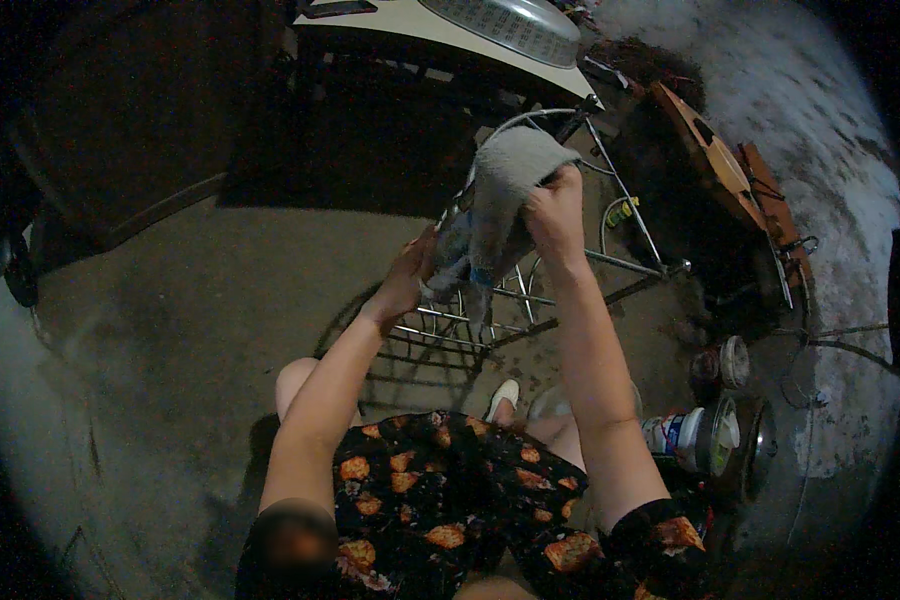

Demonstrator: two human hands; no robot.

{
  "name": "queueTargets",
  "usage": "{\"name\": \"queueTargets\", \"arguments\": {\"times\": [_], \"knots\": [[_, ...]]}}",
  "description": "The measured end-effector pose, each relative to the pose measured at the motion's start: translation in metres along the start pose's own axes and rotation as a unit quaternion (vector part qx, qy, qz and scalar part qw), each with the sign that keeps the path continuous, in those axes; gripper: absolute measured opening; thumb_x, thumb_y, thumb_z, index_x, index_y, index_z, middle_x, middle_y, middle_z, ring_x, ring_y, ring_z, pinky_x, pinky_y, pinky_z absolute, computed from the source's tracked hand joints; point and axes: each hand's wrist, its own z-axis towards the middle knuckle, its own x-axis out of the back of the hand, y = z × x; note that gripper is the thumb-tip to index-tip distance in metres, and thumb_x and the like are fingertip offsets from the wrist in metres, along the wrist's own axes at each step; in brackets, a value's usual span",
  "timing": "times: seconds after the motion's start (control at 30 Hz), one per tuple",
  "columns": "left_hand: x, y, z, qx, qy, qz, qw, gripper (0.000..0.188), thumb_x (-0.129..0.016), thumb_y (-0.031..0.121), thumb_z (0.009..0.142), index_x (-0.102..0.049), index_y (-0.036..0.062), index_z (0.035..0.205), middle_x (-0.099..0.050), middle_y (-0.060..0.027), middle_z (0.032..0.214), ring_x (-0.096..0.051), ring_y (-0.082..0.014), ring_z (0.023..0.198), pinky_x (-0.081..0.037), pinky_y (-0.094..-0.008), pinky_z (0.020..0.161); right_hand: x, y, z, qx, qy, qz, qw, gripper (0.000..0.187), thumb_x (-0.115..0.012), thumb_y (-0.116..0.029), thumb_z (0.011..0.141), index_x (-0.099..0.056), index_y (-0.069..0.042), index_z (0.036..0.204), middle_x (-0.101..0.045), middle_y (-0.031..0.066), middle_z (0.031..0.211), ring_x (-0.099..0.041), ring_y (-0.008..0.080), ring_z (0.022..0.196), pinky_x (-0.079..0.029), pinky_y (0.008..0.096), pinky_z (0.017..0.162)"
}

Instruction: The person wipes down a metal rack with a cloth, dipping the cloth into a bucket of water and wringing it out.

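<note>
A grey cloth [520,160] hangs in loose folds in front of me, against a chrome metal rack [625,190]. My right hand [558,215] is closed on the cloth's upper right edge, the fingertips partly tucked into the fabric. Lower and to the left, my left hand [410,275] curls round the left side of the cloth, close to the rack's tubes; its fingers are partly hidden. The cloth's lower end dangles over the rack's thin bars.
A pale table [450,40] with a perforated metal basin [515,28] and a dark phone-like slab [338,8] stands ahead. To the right are a wooden board [715,160], a white tub [675,435] and several jars. A wheel [15,270] shows at far left.
</note>
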Motion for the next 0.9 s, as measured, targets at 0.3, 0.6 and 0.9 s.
{"name": "queueTargets", "arguments": {"times": [0.3, 0.6, 0.9], "knots": [[0.001, -0.005, 0.003, -0.016, -0.001, -0.033, 0.999, 0.049, -0.031, 0.036, 0.096, -0.037, 0.0001, 0.129, -0.051, -0.0161, 0.120, -0.046, -0.0263, 0.112, -0.031, -0.0340, 0.098, 0.031, 0.026, -0.002, -0.126, -0.072, 0.148, 0.978, 0.021, -0.061, -0.005, 0.079, -0.059, 0.002, 0.098, -0.063, 0.0057, 0.093, -0.061, 0.0161, 0.080, -0.048, 0.0303, 0.071], [0.003, 0.025, -0.012, -0.135, 0.033, 0.192, 0.971, 0.048, -0.027, 0.037, 0.096, -0.040, 0.0024, 0.127, -0.052, -0.0194, 0.118, -0.046, -0.0328, 0.109, -0.033, -0.0387, 0.095, 0.013, -0.007, 0.019, -0.054, -0.081, -0.122, 0.988, 0.023, -0.063, -0.007, 0.073, -0.061, 0.001, 0.095, -0.064, 0.0054, 0.088, -0.059, 0.0135, 0.078, -0.046, 0.0278, 0.070], [0.002, 0.016, -0.004, -0.045, 0.035, 0.152, 0.987, 0.054, -0.018, 0.040, 0.096, -0.043, 0.0009, 0.124, -0.050, -0.0218, 0.118, -0.044, -0.0362, 0.111, -0.030, -0.0399, 0.098, 0.030, 0.003, 0.009, -0.054, -0.120, -0.018, 0.991, 0.017, -0.063, -0.006, 0.075, -0.064, -0.001, 0.091, -0.064, 0.0016, 0.086, -0.058, 0.0105, 0.075, -0.045, 0.0266, 0.067]]}}
